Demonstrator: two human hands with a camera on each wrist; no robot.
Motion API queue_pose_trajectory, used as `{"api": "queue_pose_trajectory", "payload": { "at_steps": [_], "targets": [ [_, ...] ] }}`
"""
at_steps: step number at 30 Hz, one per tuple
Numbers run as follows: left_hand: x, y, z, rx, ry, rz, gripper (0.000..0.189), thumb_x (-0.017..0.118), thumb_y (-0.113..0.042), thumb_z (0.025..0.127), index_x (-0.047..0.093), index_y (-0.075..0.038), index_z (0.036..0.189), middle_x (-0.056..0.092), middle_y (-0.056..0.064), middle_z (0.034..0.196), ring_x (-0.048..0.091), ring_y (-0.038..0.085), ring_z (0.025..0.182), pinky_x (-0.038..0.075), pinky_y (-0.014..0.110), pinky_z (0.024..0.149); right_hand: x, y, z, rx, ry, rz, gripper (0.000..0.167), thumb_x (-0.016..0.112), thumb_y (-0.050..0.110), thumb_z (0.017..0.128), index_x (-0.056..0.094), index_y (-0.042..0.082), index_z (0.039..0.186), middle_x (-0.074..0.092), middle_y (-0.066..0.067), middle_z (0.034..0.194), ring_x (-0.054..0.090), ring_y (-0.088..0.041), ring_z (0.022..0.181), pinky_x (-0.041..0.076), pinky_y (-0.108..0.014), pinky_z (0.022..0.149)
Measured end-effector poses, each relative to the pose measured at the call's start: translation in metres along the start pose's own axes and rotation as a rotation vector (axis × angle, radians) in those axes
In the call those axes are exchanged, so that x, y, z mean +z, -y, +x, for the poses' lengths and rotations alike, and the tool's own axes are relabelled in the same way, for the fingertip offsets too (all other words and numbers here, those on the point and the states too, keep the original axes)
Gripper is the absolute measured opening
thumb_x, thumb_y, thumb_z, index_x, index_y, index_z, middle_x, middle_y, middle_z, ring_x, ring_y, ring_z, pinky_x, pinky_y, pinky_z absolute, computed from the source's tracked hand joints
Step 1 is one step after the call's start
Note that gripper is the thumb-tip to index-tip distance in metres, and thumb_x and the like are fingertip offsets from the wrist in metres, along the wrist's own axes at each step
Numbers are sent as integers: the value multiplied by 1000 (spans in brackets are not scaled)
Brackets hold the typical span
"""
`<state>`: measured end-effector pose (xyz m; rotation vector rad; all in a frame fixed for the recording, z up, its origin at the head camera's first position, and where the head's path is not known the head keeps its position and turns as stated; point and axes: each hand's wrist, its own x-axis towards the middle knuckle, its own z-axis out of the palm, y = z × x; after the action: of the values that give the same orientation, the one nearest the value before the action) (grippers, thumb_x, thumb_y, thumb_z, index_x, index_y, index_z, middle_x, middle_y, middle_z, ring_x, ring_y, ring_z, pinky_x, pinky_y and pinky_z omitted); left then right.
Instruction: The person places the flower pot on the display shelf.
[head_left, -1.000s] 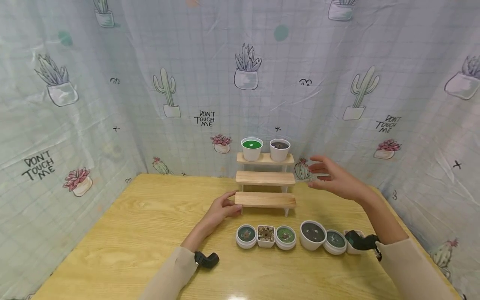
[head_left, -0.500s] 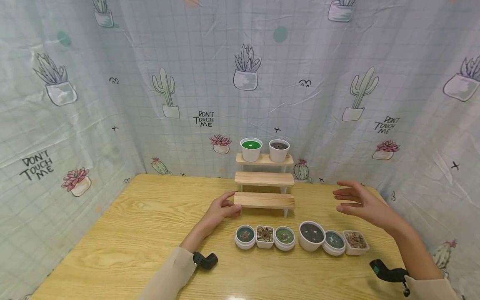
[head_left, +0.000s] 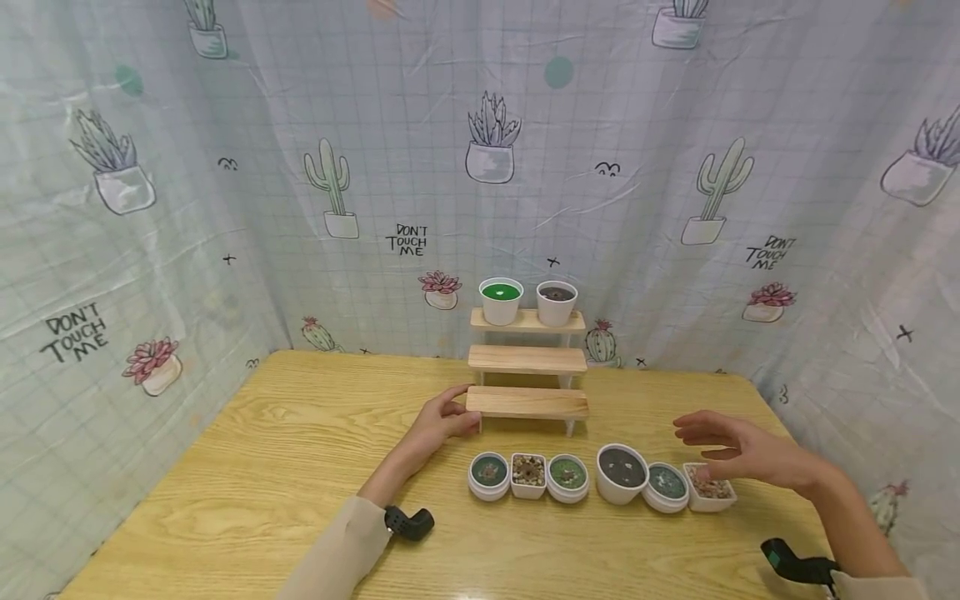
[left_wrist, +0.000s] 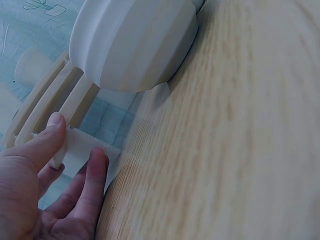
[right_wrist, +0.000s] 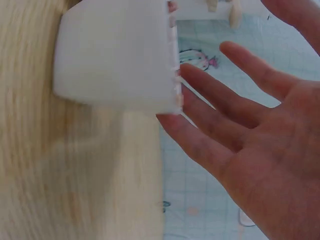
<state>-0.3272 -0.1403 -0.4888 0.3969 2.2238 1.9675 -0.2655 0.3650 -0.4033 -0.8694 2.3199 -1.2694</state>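
A three-tier wooden display stand (head_left: 527,402) with clear side panels stands mid-table. My left hand (head_left: 435,427) holds its lowest step by the left end; in the left wrist view the thumb lies on the wood and the fingers (left_wrist: 95,175) are at the clear side panel. My right hand (head_left: 765,454), fingers loosely extended, is right at the square white pot (head_left: 711,503) of reddish pebbles on the far right. In the right wrist view the fingertips overlap the rim of that pot (right_wrist: 115,55), with nothing held.
On the top step sit a green-filled white pot (head_left: 501,312) and a dark-filled one (head_left: 556,313). Several pots line the table before the stand, among them a large dark-filled pot (head_left: 621,493) and a square pebble pot (head_left: 528,492). A patterned curtain (head_left: 375,183) hangs behind.
My right hand has moved from beside the stand's upper steps down and to the right, reaching the square pebble pot. My left hand has stayed at the lowest step.
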Motion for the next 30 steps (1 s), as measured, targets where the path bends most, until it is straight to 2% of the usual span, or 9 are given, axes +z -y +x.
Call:
{"api": "queue_pose_trajectory", "payload": {
  "at_steps": [8,14,17,25,30],
  "targets": [
    [-1,0,3,4,10,1,77,75,-24,97,34,-11,161,69,15,113,75,20,96,62,33,90,2,-13,-5,43,84,92,66,63,-1,98,29,-10,154,56,21,143,56,2,130,53,-20,97],
    [-1,1,3,-3,6,-8,77,75,-24,97,35,-11,161,69,15,113,75,20,96,62,32,90,-1,-17,-4,87,129,92,69,61,2,98,26,-10,156,54,7,150,55,2,133,51,-20,97],
    [-1,2,3,-8,7,-12,77,75,-24,97,35,-11,161,69,14,112,75,20,96,61,31,90,-3,-18,-5,102,143,89,68,60,4,99,27,-9,156,54,7,151,54,3,133,50,-19,97],
    [-1,3,5,-8,14,-8,77,75,-26,97,34,-12,161,68,15,113,75,20,97,61,32,91,-6,-24,-8,88,159,107,68,61,2,98,26,-10,156,54,3,153,53,3,134,50,-19,98],
    [-2,3,4,-7,14,-9,77,75,-25,97,34,-12,161,69,15,114,75,20,96,62,32,91,-5,-29,-9,80,171,108,71,66,1,95,29,-11,154,55,2,152,52,7,132,48,-17,99]
  ]
}}
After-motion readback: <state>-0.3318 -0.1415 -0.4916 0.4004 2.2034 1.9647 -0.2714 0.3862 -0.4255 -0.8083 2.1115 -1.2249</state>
